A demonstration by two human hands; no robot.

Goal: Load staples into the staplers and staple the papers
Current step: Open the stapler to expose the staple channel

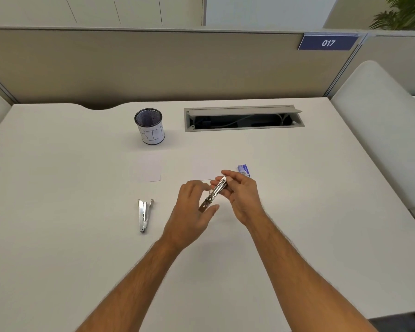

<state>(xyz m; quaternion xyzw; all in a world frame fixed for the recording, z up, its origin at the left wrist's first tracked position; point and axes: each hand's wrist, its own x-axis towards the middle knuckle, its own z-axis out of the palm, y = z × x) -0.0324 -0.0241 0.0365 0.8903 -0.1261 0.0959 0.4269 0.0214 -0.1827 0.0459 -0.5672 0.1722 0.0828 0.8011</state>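
Note:
A small silver stapler (215, 193) is held above the white desk, tilted from lower left to upper right. My right hand (242, 195) grips its upper end with curled fingers. My left hand (192, 207) is at its lower end, thumb under the tip and fingers loosely bent beside it. A second silver stapler (144, 214) lies on the desk to the left, hinged open. A small white paper (147, 167) lies behind it. Another white paper (203, 172) lies partly hidden behind my hands. A blue staple box (244, 170) sits just beyond my right hand.
A black mesh cup (150, 127) with a white label reading BIN stands at the back of the desk (58, 188). An open cable tray (243, 118) is set into the desk at the back right. A beige partition (153, 65) closes the far edge.

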